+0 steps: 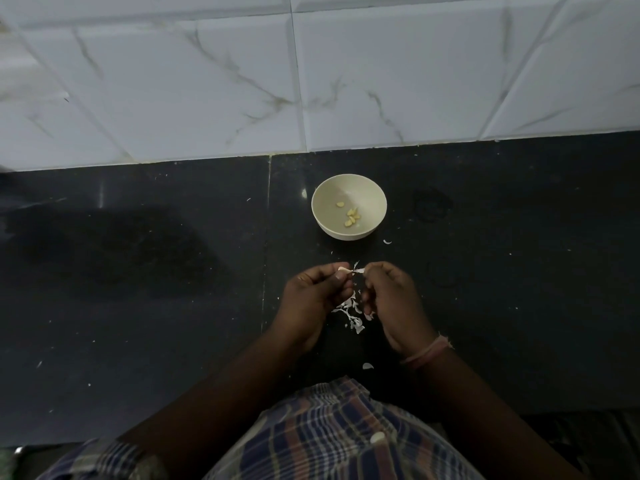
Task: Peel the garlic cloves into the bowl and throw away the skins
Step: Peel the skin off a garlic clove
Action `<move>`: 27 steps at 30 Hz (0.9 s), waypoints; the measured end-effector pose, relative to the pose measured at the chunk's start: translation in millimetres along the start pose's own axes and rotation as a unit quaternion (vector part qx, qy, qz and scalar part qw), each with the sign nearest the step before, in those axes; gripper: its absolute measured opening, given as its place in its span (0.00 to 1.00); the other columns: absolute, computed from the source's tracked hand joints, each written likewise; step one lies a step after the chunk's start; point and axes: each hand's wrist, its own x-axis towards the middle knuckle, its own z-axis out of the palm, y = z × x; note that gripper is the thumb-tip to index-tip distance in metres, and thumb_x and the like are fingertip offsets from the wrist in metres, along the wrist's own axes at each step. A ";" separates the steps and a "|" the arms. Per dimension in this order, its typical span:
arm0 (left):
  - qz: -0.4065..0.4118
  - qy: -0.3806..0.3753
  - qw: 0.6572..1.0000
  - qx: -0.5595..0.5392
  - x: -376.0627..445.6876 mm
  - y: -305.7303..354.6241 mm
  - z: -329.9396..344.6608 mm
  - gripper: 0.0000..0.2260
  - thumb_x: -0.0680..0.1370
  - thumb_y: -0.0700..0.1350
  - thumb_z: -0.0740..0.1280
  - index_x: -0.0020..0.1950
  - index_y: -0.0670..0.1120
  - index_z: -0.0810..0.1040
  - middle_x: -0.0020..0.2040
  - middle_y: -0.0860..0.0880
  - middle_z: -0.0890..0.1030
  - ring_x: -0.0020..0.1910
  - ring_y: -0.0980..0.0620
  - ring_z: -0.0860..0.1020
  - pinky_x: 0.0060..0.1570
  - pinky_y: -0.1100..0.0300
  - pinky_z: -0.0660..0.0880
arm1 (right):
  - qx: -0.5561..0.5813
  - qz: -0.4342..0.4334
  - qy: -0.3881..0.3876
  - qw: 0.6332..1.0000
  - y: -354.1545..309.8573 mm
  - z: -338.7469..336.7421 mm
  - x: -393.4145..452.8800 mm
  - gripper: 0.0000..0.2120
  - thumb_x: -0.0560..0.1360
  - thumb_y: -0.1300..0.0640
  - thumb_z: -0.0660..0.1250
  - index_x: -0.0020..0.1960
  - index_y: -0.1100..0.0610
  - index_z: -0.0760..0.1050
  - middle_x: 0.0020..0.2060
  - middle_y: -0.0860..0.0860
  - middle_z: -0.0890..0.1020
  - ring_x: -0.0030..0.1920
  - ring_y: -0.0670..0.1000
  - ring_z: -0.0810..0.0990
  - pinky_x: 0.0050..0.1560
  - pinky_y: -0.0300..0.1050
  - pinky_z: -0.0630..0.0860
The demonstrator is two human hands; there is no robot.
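Mid-peel: my left hand (313, 296) and right hand (391, 299) both pinch one garlic clove (351, 270), tearing skin. Next: drop it in the bowl (349, 233), then bin the skins (351, 315).

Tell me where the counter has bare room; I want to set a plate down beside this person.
Bare dark counter lies left of the bowl and left hand, and right of the right hand. Crowded: skins litter the strip between bowl and hands.
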 end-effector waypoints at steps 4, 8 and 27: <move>-0.018 0.005 0.999 -0.027 -0.4 0.7 -2.9 0.07 0.80 0.34 0.67 0.56 0.36 0.82 0.43 0.43 0.84 0.40 0.53 0.83 0.42 0.64 0.80 | 0.002 -0.005 0.016 1.000 5.0 -4.0 3.4 0.13 0.82 0.58 0.58 0.39 0.56 0.69 0.25 0.52 0.71 0.24 0.51 0.68 0.27 0.44 0.65; -0.017 0.007 1.000 -0.013 -4.0 -1.9 -2.3 0.08 0.80 0.34 0.67 0.57 0.37 0.82 0.43 0.45 0.84 0.40 0.54 0.82 0.43 0.64 0.80 | -0.084 -0.041 0.017 0.995 9.4 -2.8 2.1 0.12 0.81 0.54 0.57 0.41 0.57 0.70 0.29 0.51 0.73 0.29 0.49 0.70 0.32 0.46 0.68; 0.131 0.035 0.979 0.152 -24.9 4.8 0.9 0.07 0.78 0.36 0.72 0.55 0.38 0.84 0.48 0.41 0.87 0.52 0.38 0.85 0.54 0.52 0.82 | -0.239 -0.202 0.037 0.949 3.8 3.7 -8.0 0.01 0.75 0.55 0.73 0.46 0.51 0.82 0.43 0.47 0.84 0.43 0.43 0.82 0.45 0.43 0.80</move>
